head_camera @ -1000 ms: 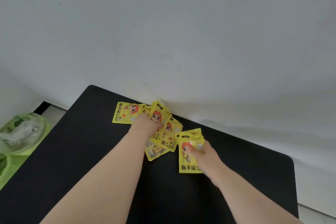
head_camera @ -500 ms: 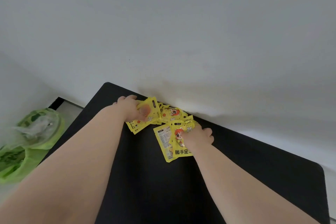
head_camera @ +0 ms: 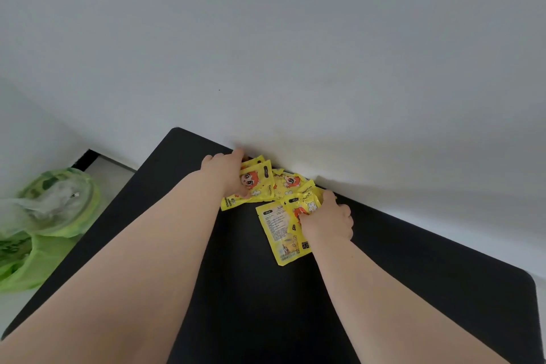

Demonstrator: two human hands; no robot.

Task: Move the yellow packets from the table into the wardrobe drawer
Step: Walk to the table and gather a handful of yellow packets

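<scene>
All of the far view is white wall (head_camera: 325,53), with no wardrobe or drawer showing, so I judge the task to be at its start: gathering, with nothing stowed yet. The black table (head_camera: 266,304) fills the lower view, and a green bag (head_camera: 44,230) sits on the floor off its left side. The yellow packets (head_camera: 283,186) lie bunched and overlapping at the table's far edge, touching the wall. Both hands are on them. The left hand (head_camera: 227,174) curls its fingers over the left of the bunch, thumb tucked against the lower packet. The right hand (head_camera: 328,221) has its fingers curled round the packets on the right. 1 back-side-up packet (head_camera: 277,233) lies flat just beside that hand, partly under it. What is left: lifting the whole bunch, carrying it and placing it in the drawer.
</scene>
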